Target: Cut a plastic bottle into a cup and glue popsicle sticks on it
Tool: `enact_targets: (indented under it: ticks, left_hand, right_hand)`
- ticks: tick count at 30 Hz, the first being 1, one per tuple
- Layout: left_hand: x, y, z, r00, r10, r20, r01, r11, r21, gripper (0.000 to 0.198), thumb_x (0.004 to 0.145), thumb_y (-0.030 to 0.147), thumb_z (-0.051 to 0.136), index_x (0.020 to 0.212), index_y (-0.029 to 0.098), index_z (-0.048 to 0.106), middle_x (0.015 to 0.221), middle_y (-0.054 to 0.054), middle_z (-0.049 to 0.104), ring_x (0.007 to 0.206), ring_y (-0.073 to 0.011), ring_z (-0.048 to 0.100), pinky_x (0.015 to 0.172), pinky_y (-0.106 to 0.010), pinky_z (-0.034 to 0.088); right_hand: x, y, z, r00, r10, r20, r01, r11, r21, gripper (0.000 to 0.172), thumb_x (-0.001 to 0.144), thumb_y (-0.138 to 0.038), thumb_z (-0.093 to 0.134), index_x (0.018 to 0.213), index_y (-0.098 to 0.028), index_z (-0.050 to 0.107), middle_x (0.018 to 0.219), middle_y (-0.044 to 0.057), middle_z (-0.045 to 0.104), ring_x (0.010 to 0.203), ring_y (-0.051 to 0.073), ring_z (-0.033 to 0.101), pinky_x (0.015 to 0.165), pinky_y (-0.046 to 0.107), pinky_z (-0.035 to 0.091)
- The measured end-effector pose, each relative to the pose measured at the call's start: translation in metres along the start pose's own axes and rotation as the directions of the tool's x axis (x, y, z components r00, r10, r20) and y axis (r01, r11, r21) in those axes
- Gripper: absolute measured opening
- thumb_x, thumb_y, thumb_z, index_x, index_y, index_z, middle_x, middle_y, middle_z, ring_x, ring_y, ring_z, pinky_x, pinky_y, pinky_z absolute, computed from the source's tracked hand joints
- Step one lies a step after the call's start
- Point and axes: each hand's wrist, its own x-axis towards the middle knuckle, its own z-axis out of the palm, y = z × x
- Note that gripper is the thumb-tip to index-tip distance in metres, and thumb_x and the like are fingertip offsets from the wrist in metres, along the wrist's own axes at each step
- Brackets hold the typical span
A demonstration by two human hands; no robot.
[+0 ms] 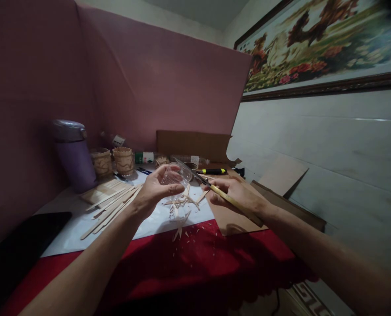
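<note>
From the head camera, a wrinkled white sheet [149, 224] lies across a red cloth [195, 250]. Above the sheet's right half, the left hand [157, 188] grasps a clear, rounded piece of thin plastic [175, 178], thumb in front and fingers curled around its far side. The right hand [233, 193], just beyond the sheet's right edge, grips a long, slim tool with a yellowish handle [232, 202] and a narrow metal end; that end slants over the sheet to the plastic piece, though whether they touch I cannot tell.

Pale, flat wooden sticks [113, 208] lie fanned on the sheet's left half, and thin wood shavings [184, 202] are scattered on its right half, with bits spilling past its near edge. At the sheet's far left stand a purple tumbler with a grey lid [75, 158] and two cylindrical, wood-toned cups [123, 160]. Beyond its far right edge lies a black-and-yellow handled cutter [214, 171]. A flat brown cardboard piece [237, 217] adjoins the sheet's right side.
</note>
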Motion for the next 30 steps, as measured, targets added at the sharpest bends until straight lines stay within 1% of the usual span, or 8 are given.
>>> enact_targets:
  ticks: [4, 6, 9, 15, 18, 24, 27, 30]
  left_hand:
    - [0.0, 0.001, 0.0, 1.0, 0.009, 0.002, -0.009, 1.0, 0.006, 0.057, 0.054, 0.034, 0.091, 0.104, 0.019, 0.067, 0.09, -0.004, 0.068, 0.084, -0.0192, 0.063, 0.081, -0.034, 0.049]
    - [0.0, 0.0, 0.0, 1.0, 0.01, -0.004, -0.01, 1.0, 0.002, 0.057, 0.054, 0.034, 0.091, 0.103, 0.019, 0.067, 0.089, -0.003, 0.068, 0.084, -0.0186, 0.063, 0.08, -0.034, 0.048]
    - [0.0, -0.001, -0.001, 1.0, 0.003, -0.008, -0.003, 1.0, 0.0, 0.059, 0.053, 0.034, 0.092, 0.104, 0.019, 0.067, 0.088, -0.002, 0.068, 0.082, -0.0174, 0.063, 0.079, -0.032, 0.049]
    - [0.0, -0.003, -0.002, 1.0, -0.011, 0.012, 0.011, 1.0, 0.021, 0.059, 0.054, 0.035, 0.092, 0.105, 0.019, 0.068, 0.089, -0.003, 0.068, 0.083, -0.018, 0.063, 0.076, -0.031, 0.049]
    - [0.0, -0.004, -0.004, 1.0, -0.015, 0.014, 0.015, 1.0, 0.024, 0.059, 0.054, 0.034, 0.092, 0.107, 0.02, 0.068, 0.09, -0.003, 0.068, 0.084, -0.0176, 0.063, 0.076, -0.03, 0.049]
    - [0.001, -0.004, -0.004, 1.0, 0.002, 0.024, -0.002, 1.0, 0.009, 0.058, 0.055, 0.033, 0.092, 0.107, 0.021, 0.069, 0.092, -0.003, 0.068, 0.086, -0.0171, 0.063, 0.077, -0.03, 0.049]
    - [0.001, -0.004, -0.004, 0.999, 0.025, 0.024, -0.025, 1.0, -0.005, 0.058, 0.055, 0.032, 0.092, 0.107, 0.02, 0.069, 0.092, -0.003, 0.068, 0.087, -0.0173, 0.063, 0.077, -0.029, 0.049]
    - [0.002, -0.004, -0.003, 0.999, 0.029, 0.02, -0.029, 0.999, -0.018, 0.058, 0.055, 0.03, 0.092, 0.106, 0.02, 0.068, 0.092, -0.004, 0.068, 0.086, -0.0171, 0.063, 0.075, -0.029, 0.05]
  right_hand:
    - [-0.001, -0.002, 0.003, 0.998, 0.058, -0.011, -0.058, 0.998, 0.016, 0.043, 0.075, -0.062, 0.072, 0.076, -0.019, 0.067, 0.07, 0.002, 0.055, 0.064, 0.015, 0.048, 0.056, 0.028, 0.036]
    - [-0.001, -0.003, 0.003, 0.998, 0.049, -0.03, -0.049, 0.999, 0.008, 0.041, 0.075, -0.059, 0.074, 0.077, -0.019, 0.069, 0.072, 0.003, 0.058, 0.065, 0.015, 0.05, 0.057, 0.028, 0.038]
    - [-0.002, -0.003, 0.003, 0.999, 0.015, -0.046, -0.017, 0.999, -0.042, 0.042, 0.073, -0.06, 0.075, 0.077, -0.019, 0.071, 0.073, 0.004, 0.06, 0.069, 0.018, 0.053, 0.059, 0.028, 0.041]
    - [-0.004, -0.005, 0.002, 0.995, 0.092, -0.032, -0.094, 0.994, -0.057, 0.048, 0.071, -0.064, 0.073, 0.081, -0.018, 0.073, 0.07, 0.002, 0.061, 0.066, 0.016, 0.054, 0.058, 0.027, 0.042]
    - [-0.006, -0.006, 0.003, 0.996, 0.083, -0.04, -0.084, 0.996, -0.023, 0.045, 0.071, -0.062, 0.075, 0.08, -0.017, 0.073, 0.068, 0.001, 0.059, 0.062, 0.015, 0.051, 0.054, 0.026, 0.039]
    - [-0.007, 0.0, 0.008, 0.99, 0.103, -0.101, -0.103, 0.995, 0.008, 0.035, 0.076, -0.052, 0.073, 0.081, -0.017, 0.072, 0.058, -0.003, 0.05, 0.048, 0.01, 0.039, 0.043, 0.024, 0.03]
    - [-0.006, 0.004, 0.011, 0.984, 0.114, -0.136, -0.105, 0.992, 0.066, 0.03, 0.078, -0.048, 0.071, 0.083, -0.017, 0.07, 0.056, -0.004, 0.047, 0.046, 0.009, 0.038, 0.041, 0.024, 0.03]
    - [-0.005, 0.003, 0.012, 0.986, 0.094, -0.135, -0.085, 0.994, 0.069, 0.031, 0.078, -0.049, 0.071, 0.082, -0.018, 0.069, 0.061, -0.002, 0.052, 0.048, 0.009, 0.039, 0.042, 0.023, 0.032]
